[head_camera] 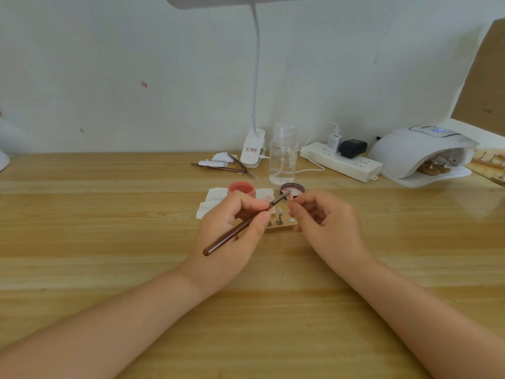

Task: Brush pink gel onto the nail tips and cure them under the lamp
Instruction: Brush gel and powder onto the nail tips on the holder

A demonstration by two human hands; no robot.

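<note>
My left hand (235, 228) grips a brown-handled brush (240, 227), its bristle end pointing up and right at a small nail tip (290, 197). My right hand (319, 214) pinches that nail tip between thumb and forefinger. Below the fingers lies a small wooden holder (281, 228) with metal stands, one carrying a clear nail tip (279, 212). An open pink gel jar (241, 188) sits on a white wipe (211, 203), and its lid (291, 188) lies beside it. The white curing lamp (418, 151) stands at the far right with holders of tips inside.
A clear pump bottle (282, 154) and a clip-on desk lamp base (252, 149) stand behind the jar. Spare brushes (224, 168) and tissue lie to the left of them. A white power strip (341, 161) runs toward the curing lamp. Cardboard leans at the far right.
</note>
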